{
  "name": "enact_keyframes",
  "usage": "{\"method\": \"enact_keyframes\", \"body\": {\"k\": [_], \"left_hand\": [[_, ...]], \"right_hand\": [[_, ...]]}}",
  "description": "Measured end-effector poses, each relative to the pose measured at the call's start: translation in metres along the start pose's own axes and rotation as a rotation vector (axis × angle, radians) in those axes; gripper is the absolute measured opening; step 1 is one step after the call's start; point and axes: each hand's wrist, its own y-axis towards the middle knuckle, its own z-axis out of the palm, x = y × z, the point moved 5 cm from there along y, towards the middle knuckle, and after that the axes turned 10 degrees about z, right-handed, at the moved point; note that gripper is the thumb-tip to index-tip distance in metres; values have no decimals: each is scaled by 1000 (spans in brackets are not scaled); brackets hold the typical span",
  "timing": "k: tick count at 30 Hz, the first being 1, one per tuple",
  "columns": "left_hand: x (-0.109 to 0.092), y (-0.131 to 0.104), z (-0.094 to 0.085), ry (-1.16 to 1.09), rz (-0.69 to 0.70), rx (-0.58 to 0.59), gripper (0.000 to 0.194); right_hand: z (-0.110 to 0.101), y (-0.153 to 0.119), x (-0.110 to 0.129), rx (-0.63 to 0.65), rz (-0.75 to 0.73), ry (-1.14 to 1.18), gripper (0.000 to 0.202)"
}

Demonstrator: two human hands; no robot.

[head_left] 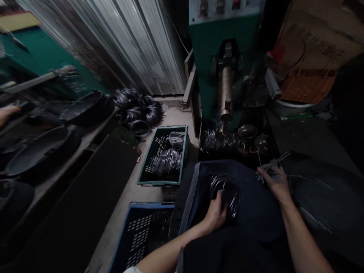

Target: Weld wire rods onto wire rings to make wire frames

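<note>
A bundle of thin metal wire rings [234, 212] rests on the dark blue cloth [256, 212] over my lap. My left hand [216, 216] is closed on the bundle's near side, its fingertips partly hidden in shadow. To the right, my right hand [277, 182] is closed around several thin straight metal wires [281, 158], which stick out in different directions. The fingers of this hand look grey, as if covered. More thin wires [315, 220] lie on the dark surface beside my right forearm.
Ahead stands a green machine [210, 76] with a copper-coloured arm [226, 91]; wire rings [218, 141] lie beneath it. A green crate [183, 159] holds wire rings; a blue crate [121, 231] sits nearer. Wire coils [136, 113] lie by the wall. Another person's hand [7, 113] shows far left.
</note>
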Motion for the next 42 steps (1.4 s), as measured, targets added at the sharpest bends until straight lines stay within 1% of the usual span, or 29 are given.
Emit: {"method": "enact_keyframes", "body": {"k": [2,3,4,5,7,9,10,13,15,17,19,23,24,27,30,33,36,40,42], "left_hand": [[3,-5,8,-57,67,75,58],[3,-5,6,-87,97,103,58],[2,-4,0,-117,114,105,58],[-1,-1,-10,-146,119,82,56],[-8,9,-33,-205,107,7,50],[-18,22,-51,-281,97,-36,47],[-23,30,-55,-332,96,-44,46],[-33,50,-58,-519,93,-29,48],[-34,60,-56,-619,54,-30,53],[-33,67,-56,-695,-10,-32,59],[-33,71,-57,-763,-67,-24,64],[-39,74,-56,-863,-117,17,73],[-41,74,-56,-882,-124,24,74],[-46,75,-54,-946,-119,40,73],[-48,77,-53,-1002,-90,65,73],[-46,80,-54,-1034,-82,73,72],[-46,83,-55,-1044,-87,75,70],[-47,86,-54,-1086,-104,110,71],[-46,87,-54,-1129,-124,95,69]], "right_hand": [[-1,-9,5,-8,-8,-15,29],[-2,-15,9,-11,-15,-36,28],[-3,-22,15,-12,-29,-67,27],[-2,-30,21,-2,-47,-104,27],[0,-48,38,40,-107,-188,26],[4,-66,58,86,-217,-269,25],[5,-74,69,94,-298,-301,25],[6,-97,100,82,-581,-396,34],[8,-106,110,83,-699,-460,44],[14,-110,110,109,-732,-530,51],[27,-109,100,189,-724,-581,54],[68,-100,72,401,-689,-600,56],[77,-97,68,433,-682,-602,58],[92,-87,68,462,-680,-608,62],[94,-81,75,462,-671,-614,62],[93,-77,78,508,-633,-645,63],[92,-75,75,544,-601,-676,65],[92,-71,76,549,-602,-688,64],[91,-70,78,555,-613,-685,65]]}}
